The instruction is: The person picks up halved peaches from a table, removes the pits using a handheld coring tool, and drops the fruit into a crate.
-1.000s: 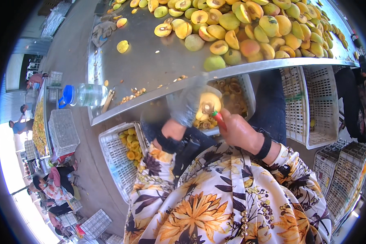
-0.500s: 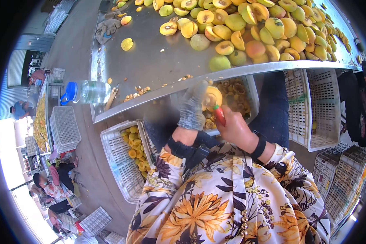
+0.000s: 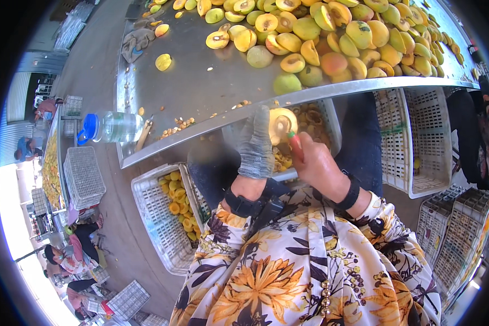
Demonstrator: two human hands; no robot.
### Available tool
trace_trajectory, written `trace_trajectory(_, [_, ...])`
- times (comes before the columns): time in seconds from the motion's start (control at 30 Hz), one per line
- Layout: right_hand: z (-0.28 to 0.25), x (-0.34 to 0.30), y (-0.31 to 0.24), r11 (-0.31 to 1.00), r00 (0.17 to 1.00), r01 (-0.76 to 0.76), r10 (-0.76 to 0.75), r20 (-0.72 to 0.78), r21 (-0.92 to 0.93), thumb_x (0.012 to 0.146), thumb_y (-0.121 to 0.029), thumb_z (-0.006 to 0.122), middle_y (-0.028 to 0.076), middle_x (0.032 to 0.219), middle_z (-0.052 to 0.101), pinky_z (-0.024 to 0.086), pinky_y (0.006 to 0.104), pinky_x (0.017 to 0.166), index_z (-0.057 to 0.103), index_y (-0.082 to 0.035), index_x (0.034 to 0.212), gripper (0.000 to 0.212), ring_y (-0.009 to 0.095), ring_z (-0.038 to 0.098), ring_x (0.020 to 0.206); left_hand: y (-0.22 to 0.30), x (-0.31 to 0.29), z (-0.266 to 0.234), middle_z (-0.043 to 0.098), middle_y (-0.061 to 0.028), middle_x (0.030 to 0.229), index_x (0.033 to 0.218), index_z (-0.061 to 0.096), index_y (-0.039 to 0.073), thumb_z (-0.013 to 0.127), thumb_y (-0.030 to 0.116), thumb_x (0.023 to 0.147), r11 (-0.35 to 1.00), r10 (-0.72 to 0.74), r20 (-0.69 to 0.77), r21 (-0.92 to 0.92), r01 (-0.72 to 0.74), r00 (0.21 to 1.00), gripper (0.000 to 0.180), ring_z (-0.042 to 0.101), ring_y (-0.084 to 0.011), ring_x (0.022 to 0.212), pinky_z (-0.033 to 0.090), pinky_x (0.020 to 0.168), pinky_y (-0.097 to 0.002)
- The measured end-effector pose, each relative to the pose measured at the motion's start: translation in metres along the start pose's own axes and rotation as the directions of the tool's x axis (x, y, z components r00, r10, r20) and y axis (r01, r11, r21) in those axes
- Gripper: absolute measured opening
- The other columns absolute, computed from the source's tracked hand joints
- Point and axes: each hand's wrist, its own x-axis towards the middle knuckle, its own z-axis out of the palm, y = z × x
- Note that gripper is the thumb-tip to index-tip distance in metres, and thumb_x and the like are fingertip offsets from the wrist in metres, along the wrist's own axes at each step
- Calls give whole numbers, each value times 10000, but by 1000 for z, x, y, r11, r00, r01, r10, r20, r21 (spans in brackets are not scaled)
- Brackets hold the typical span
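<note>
In my gloved left hand (image 3: pixel 257 145), a halved yellow peach (image 3: pixel 289 117) is held cut side up, its round stone hollow facing me. My bare right hand (image 3: pixel 318 163) is wrapped round the red handle of a small pitting tool (image 3: pixel 295 145) with a green collar. The tool's metal end meets the middle of the cut face; its exact shape is blurred. Both hands are just in front of the metal table's edge, above a pale crate (image 3: pixel 336 122) holding fruit pieces between my knees.
The raised-rim metal table (image 3: pixel 185 76) bears a heap of halved peaches (image 3: pixel 358 38), loose stones (image 3: pixel 182 127), a grey glove (image 3: pixel 137 43) and a blue-capped water jug (image 3: pixel 114 127). White crates (image 3: pixel 157 217) (image 3: pixel 429 141) stand on both sides. Other people sit at far left.
The peach half has turned so that its cut face shows more fully. My right hand and the tool have shifted slightly; the view has drifted a little.
</note>
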Motion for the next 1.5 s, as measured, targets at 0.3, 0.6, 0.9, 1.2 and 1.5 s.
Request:
trace_trajectory(0.3, [6,-12,0,996,993,-78,75,97,35,744,-10,545,267,628,543,443,444,557,436,45,852,163,426,565,636,37,19,8,622,-70,858,879,606,31,576,305,860,786,-456,56,-442,431,888,277,588,-120,740,495,646,-261])
trace_trajectory(0.6, [8,-9,9,970,975,-58,5,221,237,744,-38,568,219,642,550,437,380,560,496,15,869,154,374,548,589,-6,32,-18,615,-145,964,963,572,-9,592,304,834,571,-403,492,-524,633,771,339,622,-211,790,522,708,-301])
trace_trajectory(0.9, [4,-4,3,988,991,-6,-15,136,156,757,-35,563,236,634,531,425,400,532,480,10,841,127,402,548,606,11,5,-3,603,-133,946,1046,513,37,613,299,818,485,-575,199,-699,526,794,362,617,-243,829,528,746,-350])
trace_trajectory(1.2, [1,-4,-5,1000,995,-15,13,103,14,744,-27,554,264,649,543,435,453,576,450,28,897,193,436,553,671,21,9,-1,615,-128,901,1021,531,44,608,278,826,416,-604,170,-766,490,778,315,618,-237,810,528,732,-345])
trace_trajectory(1.5, [6,-10,-1,997,978,27,-40,203,67,734,-12,543,266,661,544,434,438,576,463,31,920,207,444,548,680,13,16,-13,612,-153,863,958,552,13,642,174,787,508,-514,314,-637,579,798,252,627,-262,704,547,637,-357])
